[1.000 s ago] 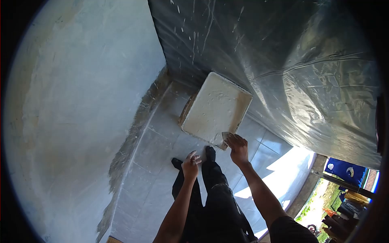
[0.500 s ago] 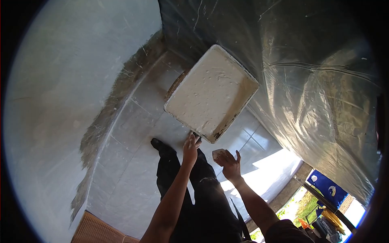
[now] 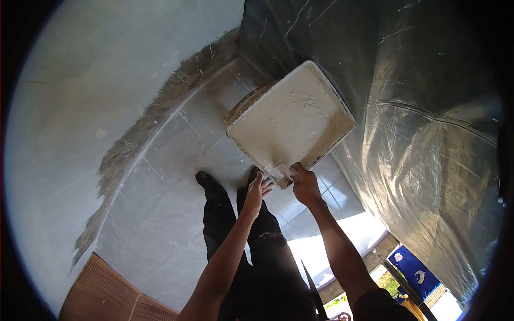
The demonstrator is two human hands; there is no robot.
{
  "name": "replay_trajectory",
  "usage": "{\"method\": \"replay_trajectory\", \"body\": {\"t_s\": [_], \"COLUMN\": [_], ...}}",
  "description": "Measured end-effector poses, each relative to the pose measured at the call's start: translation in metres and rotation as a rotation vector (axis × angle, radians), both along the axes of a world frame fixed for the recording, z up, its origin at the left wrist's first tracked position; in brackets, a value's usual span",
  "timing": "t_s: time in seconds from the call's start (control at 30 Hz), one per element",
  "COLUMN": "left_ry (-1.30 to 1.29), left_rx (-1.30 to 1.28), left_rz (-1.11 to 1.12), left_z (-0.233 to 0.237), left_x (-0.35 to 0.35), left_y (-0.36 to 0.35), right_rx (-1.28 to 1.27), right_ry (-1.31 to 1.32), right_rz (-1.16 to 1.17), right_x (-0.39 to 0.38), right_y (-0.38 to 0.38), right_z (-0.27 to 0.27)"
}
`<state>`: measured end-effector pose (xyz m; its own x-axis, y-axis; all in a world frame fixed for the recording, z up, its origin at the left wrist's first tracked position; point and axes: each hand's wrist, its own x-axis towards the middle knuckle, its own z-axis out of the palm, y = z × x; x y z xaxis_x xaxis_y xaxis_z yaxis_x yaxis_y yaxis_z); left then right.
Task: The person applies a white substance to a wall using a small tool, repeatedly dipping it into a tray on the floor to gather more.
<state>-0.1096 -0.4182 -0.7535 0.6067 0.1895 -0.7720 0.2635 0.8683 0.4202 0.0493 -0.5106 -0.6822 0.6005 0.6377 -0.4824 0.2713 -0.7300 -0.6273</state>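
Observation:
A large rectangular tray [image 3: 335,140] holds a pale, wet plaster-like mix [image 3: 300,117]. My right hand [image 3: 306,186] is closed on a small flat scraper [image 3: 284,172], which is coated with the mix and sits at the tray's near corner. Just left of that corner, my left hand [image 3: 257,195] is at the rim with its fingers apart and its thumb toward the tray. Part of the scraper is hidden by the mix and by my right fingers.
Under the tray shows a brown rounded support [image 3: 243,107]. To the left rises a wall [image 3: 96,107], smooth above with a rough grey strip at its foot. Plastic sheeting [image 3: 417,160] hangs at the right. My legs [image 3: 222,214] stand on floor tiles [image 3: 160,214]; a woven panel [image 3: 104,291] is at lower left.
My right hand has brought the scraper from beside the tray up and left to its near corner. The left hand has shifted slightly at the rim, its fingers more spread.

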Motion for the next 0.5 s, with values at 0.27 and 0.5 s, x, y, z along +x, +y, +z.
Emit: {"method": "replay_trajectory", "body": {"t_s": [0.27, 0.5], "left_ry": [0.024, 0.055], "left_rx": [0.019, -0.004], "left_rz": [-0.007, 0.060], "left_z": [0.004, 0.010], "left_x": [0.002, 0.008], "left_y": [-0.006, -0.007], "right_rx": [-0.063, -0.049], "right_ry": [-0.016, -0.075], "right_rz": [0.022, 0.145], "right_x": [-0.006, -0.029], "right_y": [0.018, 0.015], "right_z": [0.001, -0.006]}}
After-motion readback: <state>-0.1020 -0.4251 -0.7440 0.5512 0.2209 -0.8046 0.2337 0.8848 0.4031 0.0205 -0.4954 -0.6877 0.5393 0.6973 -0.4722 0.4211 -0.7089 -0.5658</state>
